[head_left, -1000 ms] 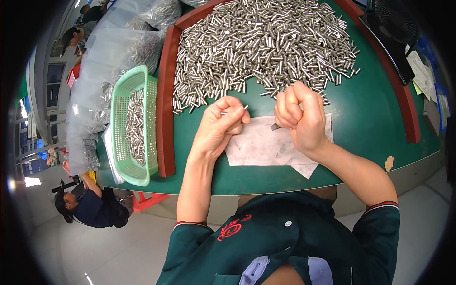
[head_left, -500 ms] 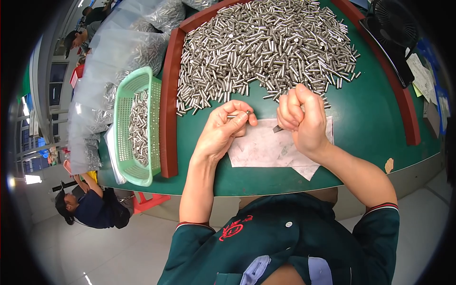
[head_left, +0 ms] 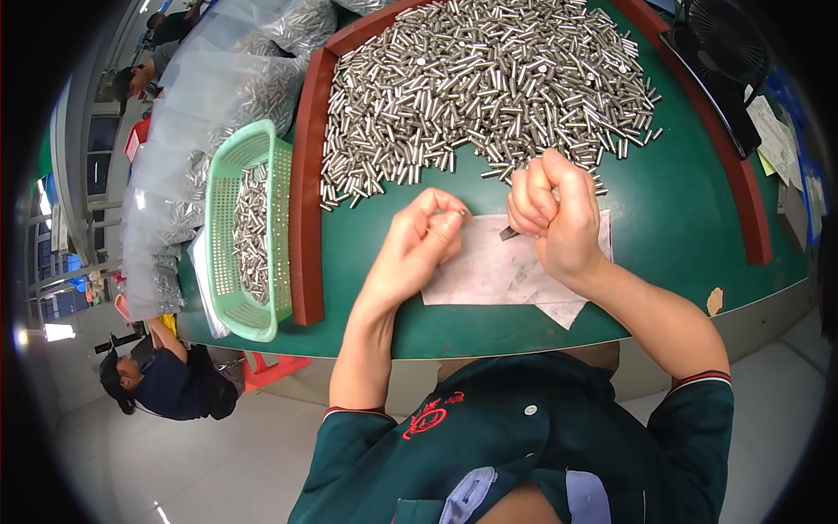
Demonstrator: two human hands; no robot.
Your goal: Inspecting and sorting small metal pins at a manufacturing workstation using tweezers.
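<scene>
My left hand is closed over the left edge of a stained pale cloth. Thumb and forefinger pinch a small metal pin; only its tip shows. To the right, my right hand makes a fist above the cloth. A short, dark, flat end sticks out below its fingers, and the rest of that thing is hidden in the palm. Just beyond both hands spreads a large heap of shiny metal pins on the green tabletop.
Dark red wooden rails border the heap. Left of them stands a green plastic basket holding pins, beside clear bags of pins. A black fan is at the far right. Another person is at the lower left.
My left hand has turned slightly, so less of the pin shows between its fingers. The right hand stays almost in place, still in a fist.
</scene>
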